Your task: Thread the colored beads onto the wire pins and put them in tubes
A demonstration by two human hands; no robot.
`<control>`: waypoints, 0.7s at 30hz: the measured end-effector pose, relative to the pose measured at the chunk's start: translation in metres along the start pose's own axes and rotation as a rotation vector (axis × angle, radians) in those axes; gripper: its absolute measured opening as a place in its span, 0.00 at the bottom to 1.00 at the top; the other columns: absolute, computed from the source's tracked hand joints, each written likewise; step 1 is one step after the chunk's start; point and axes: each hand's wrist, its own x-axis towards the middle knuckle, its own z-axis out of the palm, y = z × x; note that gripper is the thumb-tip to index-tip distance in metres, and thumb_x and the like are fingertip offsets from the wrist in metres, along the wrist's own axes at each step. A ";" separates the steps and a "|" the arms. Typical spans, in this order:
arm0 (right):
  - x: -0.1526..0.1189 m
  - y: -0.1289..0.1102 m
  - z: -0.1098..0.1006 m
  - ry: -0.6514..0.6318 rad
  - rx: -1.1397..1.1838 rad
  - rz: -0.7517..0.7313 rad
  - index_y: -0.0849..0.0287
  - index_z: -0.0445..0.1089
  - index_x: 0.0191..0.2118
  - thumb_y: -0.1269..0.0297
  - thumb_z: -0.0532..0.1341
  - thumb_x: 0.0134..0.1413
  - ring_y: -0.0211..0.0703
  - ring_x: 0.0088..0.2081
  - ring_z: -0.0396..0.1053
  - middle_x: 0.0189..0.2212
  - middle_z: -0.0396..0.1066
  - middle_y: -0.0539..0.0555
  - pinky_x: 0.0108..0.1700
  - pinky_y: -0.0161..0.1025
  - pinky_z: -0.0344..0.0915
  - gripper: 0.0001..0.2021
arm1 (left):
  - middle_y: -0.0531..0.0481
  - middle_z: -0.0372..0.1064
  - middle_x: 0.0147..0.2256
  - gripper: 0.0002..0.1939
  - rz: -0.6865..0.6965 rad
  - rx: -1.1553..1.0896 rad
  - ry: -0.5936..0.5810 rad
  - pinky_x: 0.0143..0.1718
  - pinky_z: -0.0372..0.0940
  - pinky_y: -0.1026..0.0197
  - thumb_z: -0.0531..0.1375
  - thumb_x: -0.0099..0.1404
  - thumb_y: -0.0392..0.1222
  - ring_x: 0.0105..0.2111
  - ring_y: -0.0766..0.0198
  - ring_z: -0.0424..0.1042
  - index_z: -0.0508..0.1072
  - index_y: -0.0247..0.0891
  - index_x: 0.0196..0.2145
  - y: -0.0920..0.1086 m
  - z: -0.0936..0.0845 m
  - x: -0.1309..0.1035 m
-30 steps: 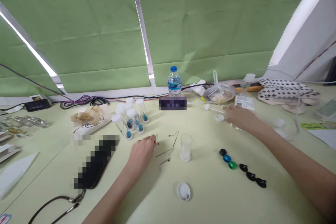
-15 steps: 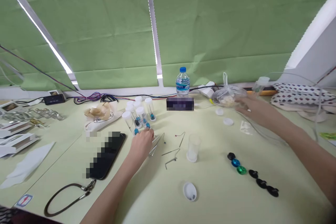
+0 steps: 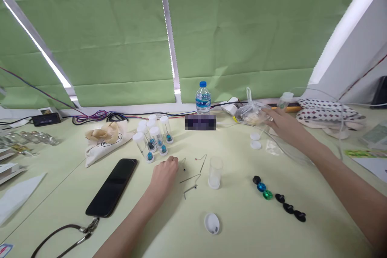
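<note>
My left hand (image 3: pixel 165 173) rests on the table with its fingers curled, just left of several bent metal wires (image 3: pixel 190 189); what lies under the fingers is hidden. Beyond it stand several clear tubes (image 3: pixel 155 140) with white caps and blue pieces inside. My right hand (image 3: pixel 279 123) reaches to the back right, fingers spread, its fingertips beside a knotted clear plastic bag (image 3: pixel 250 115). An open clear tube (image 3: pixel 215 172) stands in the middle, with a white cap (image 3: pixel 212 223) holding small dark bits nearer me. Black, blue and green round pieces (image 3: pixel 261 187) lie to the right.
A phone (image 3: pixel 112 187) with a strap and a cloth pouch (image 3: pixel 105 143) lie at the left. At the back stand a water bottle (image 3: pixel 202 98) and a dark box (image 3: pixel 200 122). White lids (image 3: pixel 255 145) and a capped container (image 3: pixel 284 100) are at the right.
The view has shifted to the right. My left hand has drawn back from the clear tubes, and some wires beside it are now hidden or gone. My right hand stays by the plastic bag.
</note>
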 end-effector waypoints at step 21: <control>-0.014 -0.047 -0.020 -0.177 -0.067 -0.067 0.61 0.68 0.48 0.64 0.58 0.63 0.44 0.41 0.72 0.46 0.70 0.55 0.41 0.46 0.71 0.11 | 0.42 0.68 0.40 0.15 0.062 -0.016 0.075 0.27 0.60 0.63 0.47 0.61 0.22 0.39 0.56 0.72 0.64 0.35 0.40 0.005 0.001 0.003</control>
